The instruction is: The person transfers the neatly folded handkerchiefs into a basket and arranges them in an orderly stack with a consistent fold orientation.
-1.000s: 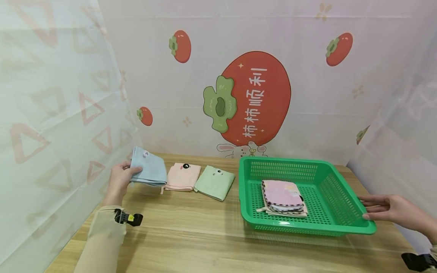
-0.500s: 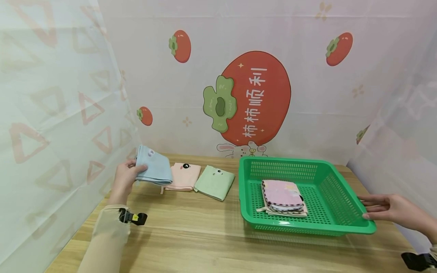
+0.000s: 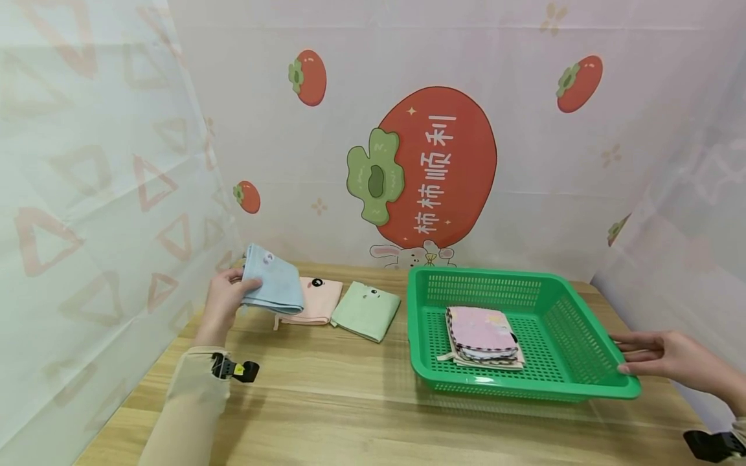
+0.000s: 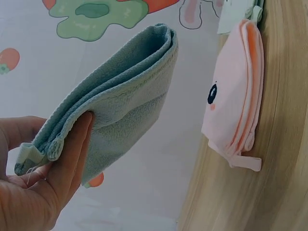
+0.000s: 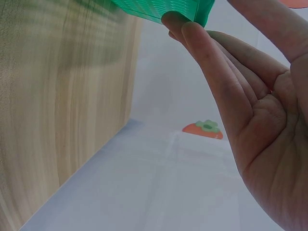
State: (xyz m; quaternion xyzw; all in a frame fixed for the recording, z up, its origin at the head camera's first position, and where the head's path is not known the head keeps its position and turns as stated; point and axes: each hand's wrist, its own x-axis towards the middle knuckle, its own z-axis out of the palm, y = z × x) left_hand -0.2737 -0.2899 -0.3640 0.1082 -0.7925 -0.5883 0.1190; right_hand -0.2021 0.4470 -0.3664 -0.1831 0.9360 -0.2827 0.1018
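My left hand grips a folded light-blue towel by its left edge, above the table. In the left wrist view, the towel's layers fan slightly, with a small loop at the held corner. Behind it, a folded pink towel with an embroidered eye lies partly covered from view. A folded green towel lies to its right. My right hand holds the right rim of a green plastic basket, thumb over the edge and fingers beneath. Stacked folded towels, pink on top, rest in the basket.
A wooden table carries everything. Printed cloth walls stand close at the left, the back and the right. The basket's high sides surround the stacked towels.
My left hand has carried the light-blue towel to the right, so it now overlaps the pink towel in the head view. My right hand and the basket have stayed in place.
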